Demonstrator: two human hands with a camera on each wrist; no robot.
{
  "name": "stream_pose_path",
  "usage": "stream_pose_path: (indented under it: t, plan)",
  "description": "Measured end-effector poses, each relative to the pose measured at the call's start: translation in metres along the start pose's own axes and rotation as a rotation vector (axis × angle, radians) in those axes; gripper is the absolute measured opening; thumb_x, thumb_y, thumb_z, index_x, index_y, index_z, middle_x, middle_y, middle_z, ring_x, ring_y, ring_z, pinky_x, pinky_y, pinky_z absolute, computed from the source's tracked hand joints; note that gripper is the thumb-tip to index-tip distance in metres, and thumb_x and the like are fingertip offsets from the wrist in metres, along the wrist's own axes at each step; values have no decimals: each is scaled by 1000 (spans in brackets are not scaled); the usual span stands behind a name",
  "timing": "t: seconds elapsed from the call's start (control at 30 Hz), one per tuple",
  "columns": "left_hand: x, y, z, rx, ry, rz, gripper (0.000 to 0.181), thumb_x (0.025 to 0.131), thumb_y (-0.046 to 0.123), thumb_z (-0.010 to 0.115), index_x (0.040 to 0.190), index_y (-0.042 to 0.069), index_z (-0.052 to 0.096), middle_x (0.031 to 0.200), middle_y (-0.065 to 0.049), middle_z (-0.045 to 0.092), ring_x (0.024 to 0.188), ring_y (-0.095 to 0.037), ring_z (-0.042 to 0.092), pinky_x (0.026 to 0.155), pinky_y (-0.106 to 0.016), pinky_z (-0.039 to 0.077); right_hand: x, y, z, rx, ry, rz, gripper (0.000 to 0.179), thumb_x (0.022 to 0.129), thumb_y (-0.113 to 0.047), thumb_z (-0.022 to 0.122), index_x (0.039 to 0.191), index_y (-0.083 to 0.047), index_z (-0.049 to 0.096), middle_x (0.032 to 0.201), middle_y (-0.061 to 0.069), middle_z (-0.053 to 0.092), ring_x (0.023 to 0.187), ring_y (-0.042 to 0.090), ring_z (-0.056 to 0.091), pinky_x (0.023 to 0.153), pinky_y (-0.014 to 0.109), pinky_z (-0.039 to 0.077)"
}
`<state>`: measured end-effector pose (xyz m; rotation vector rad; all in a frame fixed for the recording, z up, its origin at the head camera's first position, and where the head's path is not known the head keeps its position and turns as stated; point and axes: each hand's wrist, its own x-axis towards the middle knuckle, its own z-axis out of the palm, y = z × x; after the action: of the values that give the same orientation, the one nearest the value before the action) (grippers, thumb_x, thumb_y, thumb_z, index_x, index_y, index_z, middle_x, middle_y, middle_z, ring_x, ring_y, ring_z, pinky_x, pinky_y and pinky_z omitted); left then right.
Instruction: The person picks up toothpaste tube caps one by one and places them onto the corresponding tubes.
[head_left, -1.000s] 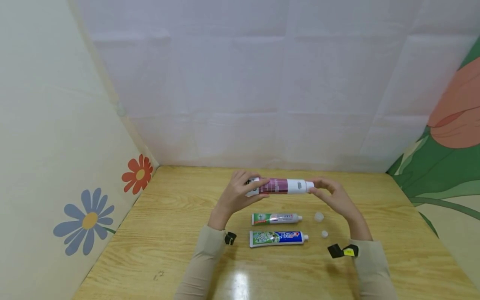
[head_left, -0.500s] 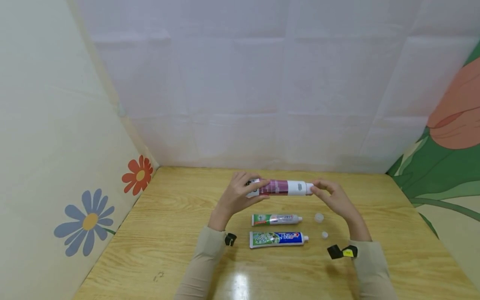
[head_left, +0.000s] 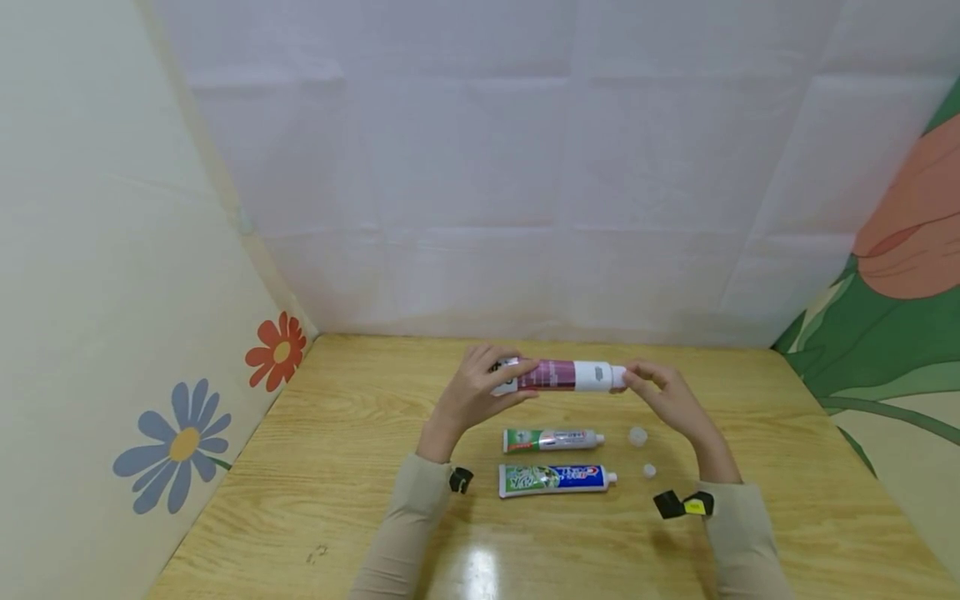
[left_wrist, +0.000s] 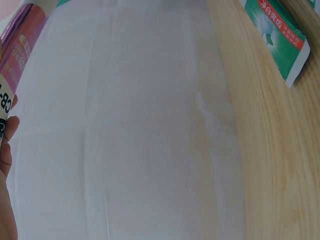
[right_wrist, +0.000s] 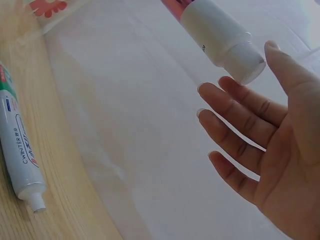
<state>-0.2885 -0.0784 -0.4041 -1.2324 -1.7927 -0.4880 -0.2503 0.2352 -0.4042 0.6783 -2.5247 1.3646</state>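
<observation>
My left hand (head_left: pixel 471 393) grips the rear of a purple-and-white toothpaste tube (head_left: pixel 553 375), held level above the table. At the tube's right end is its white cap (head_left: pixel 617 377). My right hand (head_left: pixel 670 403) pinches that cap between thumb and index finger, the other fingers spread loosely in the right wrist view. Below the held tube lie a green-and-silver toothpaste tube (head_left: pixel 553 439) and a green-and-blue toothpaste tube (head_left: pixel 555 479), both uncapped with nozzles to the right. Beside them sit a larger translucent cap (head_left: pixel 637 436) and a small white cap (head_left: pixel 649 471).
The wooden table (head_left: pixel 360 483) meets a white cloth backdrop (head_left: pixel 480 250) at its far edge. A wall with painted flowers (head_left: pixel 180 444) stands on the left. Another wall with a large painted flower (head_left: pixel 911 242) borders the right side.
Both hands stay almost in place on the tube and its cap. My right fingers shift slightly at the cap. The tubes and caps on the table have not moved.
</observation>
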Motion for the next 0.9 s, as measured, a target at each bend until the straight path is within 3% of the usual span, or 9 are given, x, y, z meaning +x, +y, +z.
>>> stream_pose_path:
  t: [0.27, 0.43, 0.67, 0.77, 0.9]
  plan:
    - [0, 0, 0, -8, 0, -12, 50, 69, 32, 80, 114, 18, 66, 103, -4, 60, 89, -18, 54, 77, -33, 44, -3, -6, 0, 40, -11, 31, 33, 88, -17, 63, 120, -9, 58, 111, 9, 62, 104, 22, 53, 88, 55, 42]
    - [0, 0, 0, -2, -6, -15, 50, 69, 32, 80, 115, 19, 66, 103, -4, 59, 89, -17, 54, 78, -33, 43, -3, -5, 0, 55, 1, 23, 45, 84, -17, 69, 125, -9, 54, 116, 6, 59, 105, 18, 52, 91, 57, 38]
    - [-1, 1, 2, -5, -2, -10, 50, 69, 32, 80, 114, 18, 66, 102, -4, 59, 88, -17, 54, 77, -33, 43, -2, -5, 0, 84, 17, -10, 46, 82, -10, 70, 125, -12, 53, 122, 6, 57, 100, 11, 56, 92, 47, 39]
    - [-1, 0, 2, -7, 1, -7, 50, 69, 32, 80, 115, 18, 66, 102, -4, 59, 88, -17, 54, 78, -33, 43, -3, -13, -1, 73, 12, -38, 43, 82, -5, 68, 123, -6, 53, 121, 11, 57, 100, 13, 56, 91, 42, 40]
    - [-1, 0, 1, -1, -3, -5, 49, 71, 33, 78, 115, 18, 66, 103, -4, 59, 89, -17, 54, 79, -33, 43, -5, -26, -2, 66, 7, -61, 37, 83, -1, 67, 118, 0, 55, 115, 15, 58, 100, 8, 53, 93, 48, 38]
